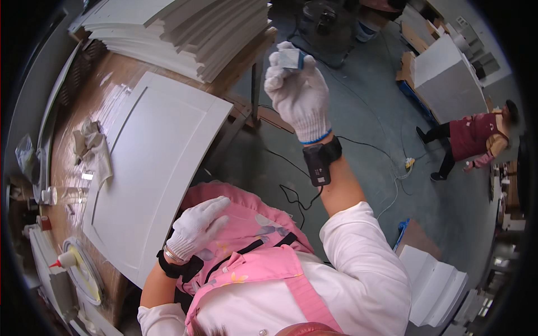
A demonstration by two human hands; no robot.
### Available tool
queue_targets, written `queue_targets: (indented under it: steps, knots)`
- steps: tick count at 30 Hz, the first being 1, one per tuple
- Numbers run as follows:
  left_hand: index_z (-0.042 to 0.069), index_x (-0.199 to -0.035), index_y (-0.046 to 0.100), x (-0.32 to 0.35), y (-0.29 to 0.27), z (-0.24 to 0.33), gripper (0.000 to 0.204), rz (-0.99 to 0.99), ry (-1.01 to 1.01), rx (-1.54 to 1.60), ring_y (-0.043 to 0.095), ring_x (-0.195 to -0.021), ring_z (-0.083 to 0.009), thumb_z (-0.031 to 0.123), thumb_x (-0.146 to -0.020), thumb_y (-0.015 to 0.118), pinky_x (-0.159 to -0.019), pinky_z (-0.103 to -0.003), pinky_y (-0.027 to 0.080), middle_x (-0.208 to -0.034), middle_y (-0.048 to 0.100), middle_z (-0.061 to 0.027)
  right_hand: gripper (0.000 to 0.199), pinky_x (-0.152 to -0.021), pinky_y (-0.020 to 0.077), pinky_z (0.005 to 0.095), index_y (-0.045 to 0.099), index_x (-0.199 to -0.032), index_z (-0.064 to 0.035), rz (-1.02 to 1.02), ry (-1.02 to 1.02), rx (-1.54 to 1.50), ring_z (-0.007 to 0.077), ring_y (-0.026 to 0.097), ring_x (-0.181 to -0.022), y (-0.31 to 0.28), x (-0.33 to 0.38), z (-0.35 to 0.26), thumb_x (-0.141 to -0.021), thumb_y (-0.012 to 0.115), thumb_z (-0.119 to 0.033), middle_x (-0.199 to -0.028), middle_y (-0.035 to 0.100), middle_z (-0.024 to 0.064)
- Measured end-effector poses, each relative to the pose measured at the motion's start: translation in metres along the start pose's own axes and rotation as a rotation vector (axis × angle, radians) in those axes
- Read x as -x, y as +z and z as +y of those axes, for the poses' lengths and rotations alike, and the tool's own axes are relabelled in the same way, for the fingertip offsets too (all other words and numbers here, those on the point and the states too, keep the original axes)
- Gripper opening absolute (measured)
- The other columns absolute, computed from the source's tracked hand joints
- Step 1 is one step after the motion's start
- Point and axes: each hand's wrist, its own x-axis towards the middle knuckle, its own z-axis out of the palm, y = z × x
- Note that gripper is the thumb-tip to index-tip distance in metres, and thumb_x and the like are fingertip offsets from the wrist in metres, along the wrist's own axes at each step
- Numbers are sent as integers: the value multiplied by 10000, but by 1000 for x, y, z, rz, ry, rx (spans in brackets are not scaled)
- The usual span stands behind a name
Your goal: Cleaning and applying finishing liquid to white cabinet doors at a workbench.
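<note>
My right hand, in a white knit glove, is raised ahead of me, out past the table's edge. Its fingers are closed on a small block with a pale face and a blue side; its exact kind is unclear. In a matching glove, my left hand rests low by the pink apron, its fingers stretched out and nothing in them. Just left of that hand lies a white panel with a raised frame, flat on the wooden table.
A stack of white panels stands at the table's far end. A crumpled cloth, a clear bottle and a red-tipped glue bottle lie left. Cables cross the floor. A person walks at right, near white boxes.
</note>
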Motion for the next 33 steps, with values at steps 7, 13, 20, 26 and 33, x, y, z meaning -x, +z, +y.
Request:
queue_targets:
  steps: [7, 13, 20, 26, 33]
  knots:
    - [-49, -1337, 476, 131, 43, -50, 608, 484, -559, 1770, 629, -1024, -262, 456, -999, 507, -917, -410, 538, -1233, 591, -182, 346, -752, 577, 384, 566, -1222, -42, 510, 98, 180, 268, 643, -864, -92, 43, 3, -971, 587, -279, -1017, 629, 135]
    - [12, -1347, 474, 140, 69, -56, 535, 1147, -618, 1991, 623, -1126, -330, 420, -1003, 505, -986, -461, 537, -1351, 547, -194, 329, -640, 472, 356, 556, -1247, -98, 686, 145, 248, 243, 576, -734, -115, 35, 32, -981, 556, -292, -955, 610, 137]
    - [42, -1366, 470, 157, 84, -69, 453, 1306, -388, 1938, 548, -1243, -366, 319, -1011, 521, -973, -471, 542, -1369, 542, -182, 316, -685, 522, 349, 571, -1242, -81, 624, 205, 310, 220, 589, -779, -112, 46, 43, -992, 558, -273, -967, 614, 124]
    - [56, -1352, 494, 173, 81, -62, 406, 1290, -352, 1990, 556, -1228, -367, 289, -1020, 503, -979, -471, 539, -1355, 553, -186, 314, -763, 550, 358, 591, -1226, -47, 628, 196, 292, 206, 603, -823, -102, 69, 58, -967, 613, -224, -1003, 625, 104]
    - [54, -1330, 511, 175, 84, -64, 403, 1247, -429, 1910, 609, -1147, -364, 314, -1022, 496, -945, -478, 553, -1294, 601, -186, 340, -852, 553, 400, 512, -1223, -10, 599, 15, 793, 222, 628, -929, -87, 77, 62, -961, 629, -192, -1075, 596, 121]
